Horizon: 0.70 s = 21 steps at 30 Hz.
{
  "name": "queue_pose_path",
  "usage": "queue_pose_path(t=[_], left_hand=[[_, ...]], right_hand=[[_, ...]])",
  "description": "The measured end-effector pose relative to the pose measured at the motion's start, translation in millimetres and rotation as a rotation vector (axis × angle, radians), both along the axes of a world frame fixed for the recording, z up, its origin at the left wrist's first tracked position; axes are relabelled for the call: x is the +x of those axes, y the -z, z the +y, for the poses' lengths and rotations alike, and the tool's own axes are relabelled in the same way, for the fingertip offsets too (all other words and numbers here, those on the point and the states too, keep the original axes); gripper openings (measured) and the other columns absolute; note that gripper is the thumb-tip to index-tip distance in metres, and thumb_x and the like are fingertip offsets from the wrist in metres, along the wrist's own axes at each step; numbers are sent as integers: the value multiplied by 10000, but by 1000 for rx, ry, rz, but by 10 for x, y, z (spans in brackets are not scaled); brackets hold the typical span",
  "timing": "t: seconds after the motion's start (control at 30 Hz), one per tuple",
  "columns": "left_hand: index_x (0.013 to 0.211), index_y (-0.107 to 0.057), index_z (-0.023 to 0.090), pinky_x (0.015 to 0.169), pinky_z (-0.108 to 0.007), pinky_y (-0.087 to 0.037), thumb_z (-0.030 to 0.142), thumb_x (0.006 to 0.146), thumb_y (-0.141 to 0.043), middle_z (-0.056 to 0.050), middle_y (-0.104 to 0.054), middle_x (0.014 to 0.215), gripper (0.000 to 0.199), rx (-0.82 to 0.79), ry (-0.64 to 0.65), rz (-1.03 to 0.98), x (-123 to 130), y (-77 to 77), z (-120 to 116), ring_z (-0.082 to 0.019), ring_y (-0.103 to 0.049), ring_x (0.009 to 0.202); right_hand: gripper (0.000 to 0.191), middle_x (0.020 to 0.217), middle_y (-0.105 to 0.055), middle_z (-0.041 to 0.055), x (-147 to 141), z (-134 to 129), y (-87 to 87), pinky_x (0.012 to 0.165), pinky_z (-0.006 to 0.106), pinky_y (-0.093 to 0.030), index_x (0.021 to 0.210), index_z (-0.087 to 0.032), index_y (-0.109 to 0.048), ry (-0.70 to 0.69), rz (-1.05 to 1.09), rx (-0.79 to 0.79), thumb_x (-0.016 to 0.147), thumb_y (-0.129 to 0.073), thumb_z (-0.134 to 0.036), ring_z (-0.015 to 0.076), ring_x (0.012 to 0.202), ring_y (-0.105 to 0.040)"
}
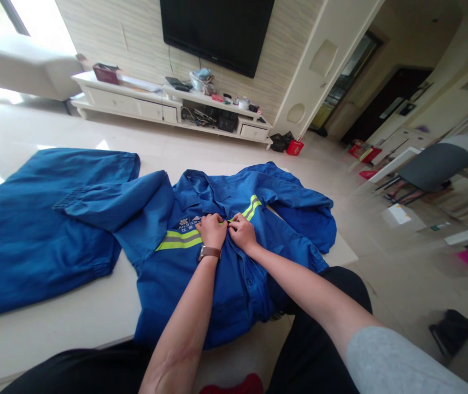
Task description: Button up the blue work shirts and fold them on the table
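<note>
A blue work jacket (185,279) with yellow-and-grey reflective stripes and a printed chest logo lies spread over a low white table (53,339). Wearing a brown-strapped watch, my left hand (212,231) pinches the jacket's front edge at the chest stripe. Close against it, my right hand (241,232) pinches the front edge on the other side. My fingertips nearly meet, and the bit of cloth between them is mostly hidden. Lower on the front edge a button shows. To the left lies another blue garment (33,230), partly under the jacket's sleeve.
Beyond the table stands a white TV cabinet (131,101) with assorted items, below a wall-mounted television (217,30). A red bag (295,147) sits on the floor beside it. At the right, a person bends near a white table (393,167). My knees flank the jacket's near edge.
</note>
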<state>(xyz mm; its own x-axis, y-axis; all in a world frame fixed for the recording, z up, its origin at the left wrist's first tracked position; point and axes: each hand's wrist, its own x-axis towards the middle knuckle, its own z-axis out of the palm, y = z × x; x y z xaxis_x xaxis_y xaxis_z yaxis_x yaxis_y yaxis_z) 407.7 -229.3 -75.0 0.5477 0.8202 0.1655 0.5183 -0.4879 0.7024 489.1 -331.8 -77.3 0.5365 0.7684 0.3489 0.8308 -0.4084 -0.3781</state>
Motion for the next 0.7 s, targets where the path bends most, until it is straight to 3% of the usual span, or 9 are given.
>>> queue_pose_path(t=[0.23, 0.43, 0.7], left_hand=[[789, -658, 217, 932, -459, -369, 262, 820, -642, -76, -722, 940, 58, 13, 12, -35, -9, -5, -4, -307, -605, 1038], [862, -622, 216, 809, -337, -422, 143, 762, -568, -17, -703, 860, 135, -87, -33, -181, -24, 30, 73, -196, -647, 826], [845, -609, 218, 816, -331, -429, 153, 770, -573, -21, -699, 880, 106, -59, -32, -159, -30, 21, 57, -203, -656, 866]], right_hand=[[219, 1017, -624, 45, 1, -5, 1, 783, 274, -464, 850, -222, -769, -3, 10, 32, 913, -566, -171, 170, 879, -597], [229, 1024, -653, 45, 8, -18, -1, 819, 276, -482, 886, -213, -771, 1, 42, 68, 878, -561, -122, 174, 895, -620], [263, 1019, -660, 45, 23, -3, 23, 827, 276, -488, 941, -223, -790, -21, 51, 59, 887, -552, -125, 178, 914, -621]])
